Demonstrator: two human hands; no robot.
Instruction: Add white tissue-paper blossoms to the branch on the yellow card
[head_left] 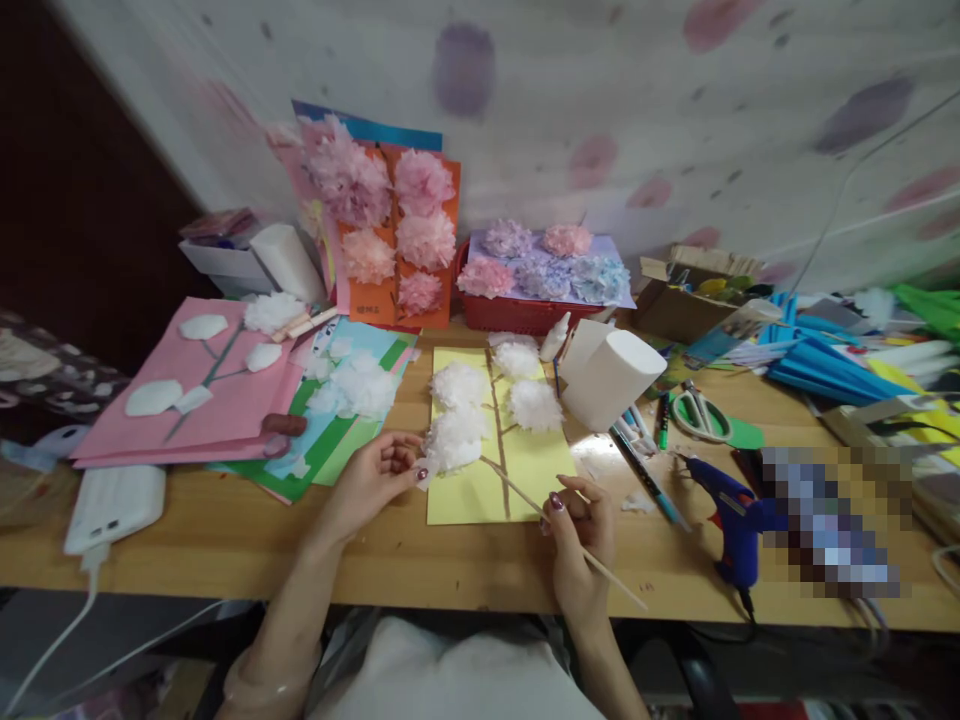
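Note:
A yellow card lies on the desk in front of me, with a brown branch drawn on it and several fluffy white tissue-paper flowers. My right hand is closed round a thin wooden stick. The stick slants up to the left, its far tip at the lower edge of the left flower. Beside the card's left edge, my left hand is closed, thumb and finger pinching a small whitish piece of thin paper. Whether that piece touches the flower I cannot tell.
Right of the card stand a white paper roll and a small white bottle. Scissors, a pen and a blue glue gun lie further right. Pink card and a white power bank are at left.

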